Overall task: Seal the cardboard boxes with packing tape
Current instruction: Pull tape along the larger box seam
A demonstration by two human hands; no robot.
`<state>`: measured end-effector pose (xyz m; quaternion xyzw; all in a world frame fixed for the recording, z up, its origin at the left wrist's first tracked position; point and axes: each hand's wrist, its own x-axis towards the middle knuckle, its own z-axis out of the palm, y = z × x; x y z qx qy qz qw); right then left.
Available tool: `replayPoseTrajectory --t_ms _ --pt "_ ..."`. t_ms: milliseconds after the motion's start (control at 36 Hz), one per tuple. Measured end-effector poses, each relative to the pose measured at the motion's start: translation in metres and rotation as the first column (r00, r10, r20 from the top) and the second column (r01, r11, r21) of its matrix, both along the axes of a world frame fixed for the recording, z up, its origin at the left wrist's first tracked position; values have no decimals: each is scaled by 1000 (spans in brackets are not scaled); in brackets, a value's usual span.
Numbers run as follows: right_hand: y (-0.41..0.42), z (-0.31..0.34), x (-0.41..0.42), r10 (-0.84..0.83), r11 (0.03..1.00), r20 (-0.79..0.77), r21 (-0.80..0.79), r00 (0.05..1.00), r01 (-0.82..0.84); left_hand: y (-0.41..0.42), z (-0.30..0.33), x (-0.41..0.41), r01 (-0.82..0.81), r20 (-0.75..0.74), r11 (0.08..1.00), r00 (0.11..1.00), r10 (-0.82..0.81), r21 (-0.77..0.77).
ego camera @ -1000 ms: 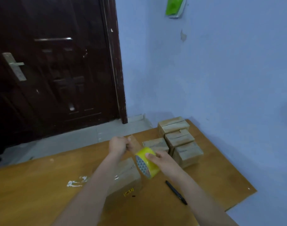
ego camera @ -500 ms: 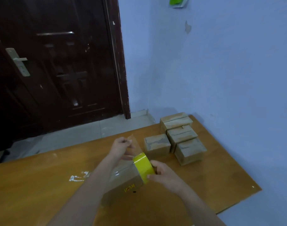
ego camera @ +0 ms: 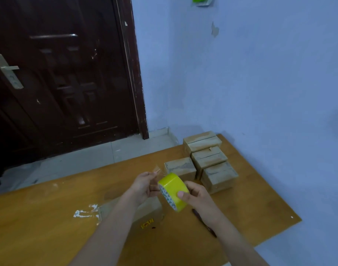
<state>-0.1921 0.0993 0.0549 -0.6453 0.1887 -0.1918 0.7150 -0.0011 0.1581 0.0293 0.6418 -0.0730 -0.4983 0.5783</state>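
Just below frame centre my right hand (ego camera: 198, 196) grips the yellow tape roll (ego camera: 173, 191) while my left hand (ego camera: 143, 186) pinches its free end (ego camera: 157, 170) — next, lay it over the box (ego camera: 145, 210) on the worktop (ego camera: 49, 227) beneath.

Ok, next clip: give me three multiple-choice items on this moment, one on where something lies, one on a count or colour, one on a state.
1. Where does the black pen lie?
A. on the floor by the door
B. on the table, under the right forearm
C. on top of a box

2. How many cardboard boxes sit grouped near the table's far corner?
A. two
B. four
C. six

3. What is the right hand doing?
A. gripping the yellow tape roll
B. resting flat on the table
C. holding the pen

Answers: 1 B, the pen shows on the wood beside the right arm. 2 B, three in a row plus one beside them. 3 A, thumb and fingers wrap the roll while the left hand pinches the clear tape end.
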Motion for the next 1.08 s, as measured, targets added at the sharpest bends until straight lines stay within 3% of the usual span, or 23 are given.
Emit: replayPoseTrajectory --t_ms 111,194,278,389,611,1083 --pt "-1 0 1 35 999 10 36 999 -36 -2 -5 1 -29 -1 999 1000 29 19" --pt "2 -5 3 39 999 -42 20 998 -38 -2 -4 5 -55 80 998 995 53 15" --pt "8 -18 4 54 997 -124 -49 991 -61 -3 0 9 -57 270 997 962 42 49" --pt "16 -31 6 48 998 -176 -37 983 -55 -3 -8 17 -50 539 981 840 -60 187" --pt "32 -39 20 42 999 -232 -5 972 -45 -1 -38 32 -130 479 967 878 9 220" --pt "41 -52 30 33 998 -329 -45 944 -50 5 -74 44 -111 324 969 945 34 222"
